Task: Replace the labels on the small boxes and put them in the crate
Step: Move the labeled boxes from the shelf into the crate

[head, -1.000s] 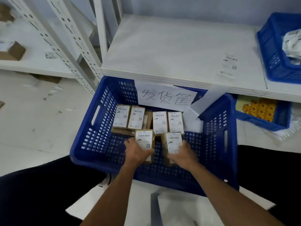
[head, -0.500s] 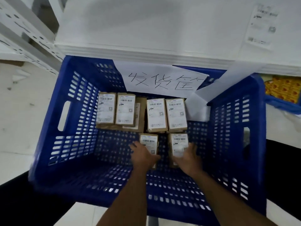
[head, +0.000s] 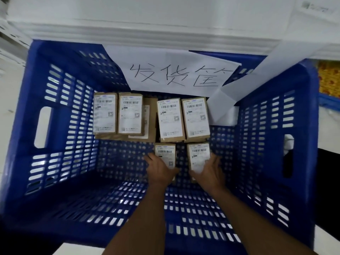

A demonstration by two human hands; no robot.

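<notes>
Left hand point(head: 160, 170) and right hand point(head: 208, 169) just set two small brown cardboard boxes point(head: 165, 150) on the floor of the blue plastic crate point(head: 60, 100), still gripping one each, so nearly stowed.

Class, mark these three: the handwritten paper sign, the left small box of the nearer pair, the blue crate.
handwritten paper sign point(head: 176, 70), head view, middle of the sheet.
left small box of the nearer pair point(head: 165, 153), head view, its white label.
blue crate point(head: 59, 126), head view, its left wall.

Lighting: dim, cool, even; crate point(head: 60, 126) interior shadowed, brighter white shelf point(head: 147, 19) far side. Quality: soft overall blur; wide-angle bowing at edges; near corners dark.
</notes>
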